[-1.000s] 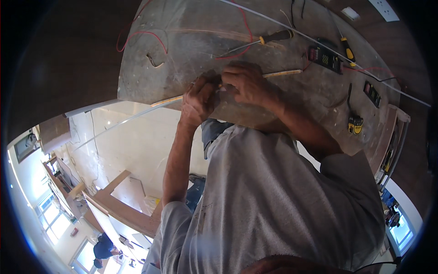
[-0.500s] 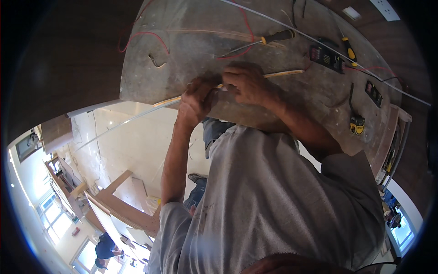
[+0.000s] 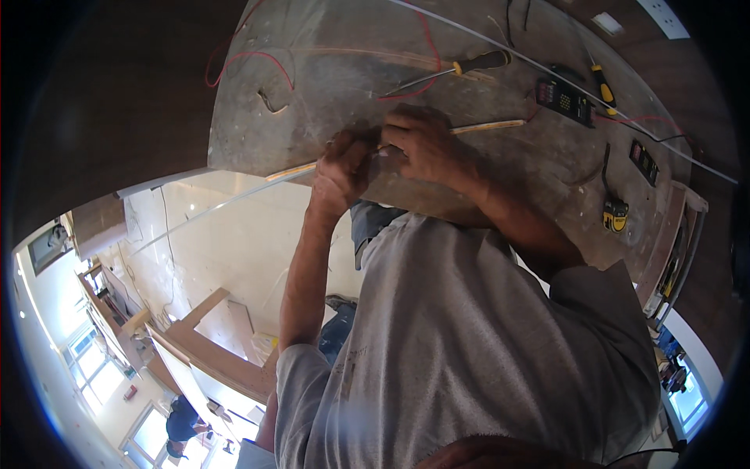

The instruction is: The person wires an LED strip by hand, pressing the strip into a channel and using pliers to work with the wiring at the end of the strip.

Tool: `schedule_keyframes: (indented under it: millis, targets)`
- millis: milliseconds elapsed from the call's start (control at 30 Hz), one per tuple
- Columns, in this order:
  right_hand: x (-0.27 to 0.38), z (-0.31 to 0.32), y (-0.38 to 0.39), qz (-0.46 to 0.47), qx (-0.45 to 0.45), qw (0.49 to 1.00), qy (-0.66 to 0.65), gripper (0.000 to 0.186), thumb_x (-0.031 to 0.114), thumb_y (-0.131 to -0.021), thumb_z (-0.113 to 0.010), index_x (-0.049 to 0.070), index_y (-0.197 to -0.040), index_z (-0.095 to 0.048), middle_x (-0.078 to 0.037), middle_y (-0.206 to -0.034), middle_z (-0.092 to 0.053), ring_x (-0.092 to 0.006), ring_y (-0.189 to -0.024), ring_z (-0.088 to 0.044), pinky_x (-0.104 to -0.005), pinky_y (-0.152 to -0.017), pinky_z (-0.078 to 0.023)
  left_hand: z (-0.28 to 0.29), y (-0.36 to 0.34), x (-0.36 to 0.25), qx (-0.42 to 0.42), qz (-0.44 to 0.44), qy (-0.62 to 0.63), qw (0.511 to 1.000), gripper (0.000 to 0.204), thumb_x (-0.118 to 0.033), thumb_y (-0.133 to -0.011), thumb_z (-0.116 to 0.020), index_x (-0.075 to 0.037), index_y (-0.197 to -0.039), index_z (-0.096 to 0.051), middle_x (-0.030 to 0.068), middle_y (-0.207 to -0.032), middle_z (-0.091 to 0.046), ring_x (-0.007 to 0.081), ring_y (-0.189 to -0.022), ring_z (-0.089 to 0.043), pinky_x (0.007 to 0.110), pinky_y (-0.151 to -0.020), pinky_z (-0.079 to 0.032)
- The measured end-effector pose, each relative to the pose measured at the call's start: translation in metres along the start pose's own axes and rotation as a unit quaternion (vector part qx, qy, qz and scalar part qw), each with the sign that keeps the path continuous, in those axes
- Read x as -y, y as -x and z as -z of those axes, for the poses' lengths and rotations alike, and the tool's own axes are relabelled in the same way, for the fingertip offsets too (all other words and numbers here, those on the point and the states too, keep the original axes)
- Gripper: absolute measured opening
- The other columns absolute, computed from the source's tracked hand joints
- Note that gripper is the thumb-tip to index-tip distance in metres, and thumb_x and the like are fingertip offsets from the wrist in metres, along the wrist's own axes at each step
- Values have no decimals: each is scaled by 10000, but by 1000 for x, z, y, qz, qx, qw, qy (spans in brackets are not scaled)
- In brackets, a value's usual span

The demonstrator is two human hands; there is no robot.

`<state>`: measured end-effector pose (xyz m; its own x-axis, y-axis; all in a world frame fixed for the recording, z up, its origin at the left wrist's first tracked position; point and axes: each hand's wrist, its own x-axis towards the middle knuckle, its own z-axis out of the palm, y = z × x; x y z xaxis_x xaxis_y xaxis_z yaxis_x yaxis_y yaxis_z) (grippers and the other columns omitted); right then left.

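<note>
My left hand (image 3: 341,168) and my right hand (image 3: 418,144) are close together on a narrow, yellowish LED strip (image 3: 488,125) at the front of a stained work surface (image 3: 250,137). The fingers of both are bent and closed round the strip's middle, where a small pale bit shows. A red wire leaves the strip's right end. A long white strip (image 3: 223,203) runs from near my left hand down to the left. Above my hands lies a yellow-and-black screwdriver (image 3: 484,62).
Right of my hands lie black driver units (image 3: 564,102), a smaller one (image 3: 644,162), another screwdriver (image 3: 605,87) and a tape measure (image 3: 614,217). A long thin strip (image 3: 539,64) crosses behind them, near red wires. A co-worker (image 3: 183,422) is at lower left, among boards.
The whole view has shifted slightly to the right. My hands stay in nearly the same place on the strip, with only small finger movements.
</note>
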<state>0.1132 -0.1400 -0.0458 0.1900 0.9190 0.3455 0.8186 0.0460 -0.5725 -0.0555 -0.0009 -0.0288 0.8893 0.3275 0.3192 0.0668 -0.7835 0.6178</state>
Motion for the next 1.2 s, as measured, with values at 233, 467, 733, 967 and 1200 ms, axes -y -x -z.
schedule_keyframes:
  millis: [233,467,733,967,1200]
  targets:
    - [-2,-9,6,32,8,998,52,373,182,-692,-814,133,-1029,-662,-43,-1175,-635,-287,-1123,-653,-485,-982,-498,-3,0,1,-5,-2,12,1000,190,63,-796,-718,-32,-960,-708,166,-986,-694,402,-908,-695,485,-775,-571]
    - [-5,-14,8,42,9,999,32,367,151,-702,-811,112,-1031,-651,-80,-1213,-634,-310,-1160,-638,-469,-1024,-499,1,1,-1,6,-30,-10,999,201,34,-782,-760,-22,-967,-706,158,-1028,-696,386,-932,-693,474,-785,-570]
    - [-4,-10,8,45,-7,999,16,334,150,-739,-785,89,-1037,-647,-100,-1211,-630,-329,-1168,-628,-474,-1047,-496,6,9,5,-14,-19,-41,999,417,-46,-787,-779,-106,-1199,-762,97,-1109,-711,365,-975,-675,474,-882,-557]
    - [0,-10,3,69,-58,996,6,238,129,-761,-809,91,-961,-685,-79,-1042,-641,-324,-1018,-653,-470,-913,-534,4,9,11,-14,-7,-19,1000,339,-5,-805,-769,-80,-1135,-780,132,-1097,-728,372,-994,-691,463,-885,-568]
    - [0,-13,1,43,-56,997,-6,265,116,-747,-801,114,-1003,-734,-68,-1020,-650,-316,-993,-653,-464,-879,-538,3,8,11,-29,17,40,999,307,33,-800,-781,-62,-1091,-795,144,-1083,-749,359,-1011,-715,440,-884,-580]
